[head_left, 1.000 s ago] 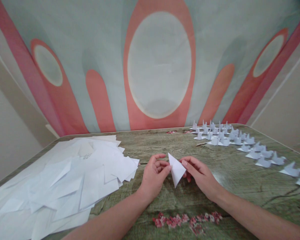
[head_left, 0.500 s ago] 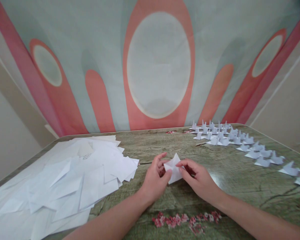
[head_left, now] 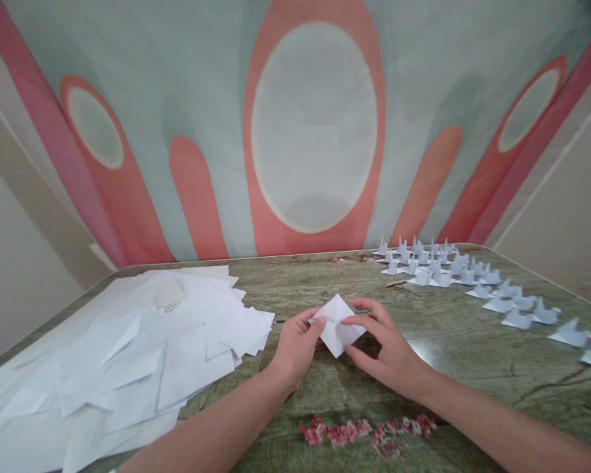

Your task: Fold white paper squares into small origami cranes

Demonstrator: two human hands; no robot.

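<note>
A small square of folded white paper (head_left: 333, 335), turned like a diamond with creases meeting near its middle, is held above the table. My left hand (head_left: 295, 345) pinches its left corner, the thumb on top and the other fingers partly hidden underneath. From the other side, my right hand (head_left: 387, 348) has its fingers around the right part of the paper. One right fingertip rests near the centre crease, and the thumb is at the lower right edge.
A broad spread of loose white sheets (head_left: 187, 368) covers the left of the wood-patterned table (head_left: 295, 282). Several folded white paper birds (head_left: 518, 318) stand in rows along the right side. Behind the table hangs a pink and grey-green patterned backdrop (head_left: 211, 98).
The folded paper has gone from a narrower, pointed, partly raised shape to a flatter diamond facing me. My left hand has shifted slightly left, and my right fingers have spread wider.
</note>
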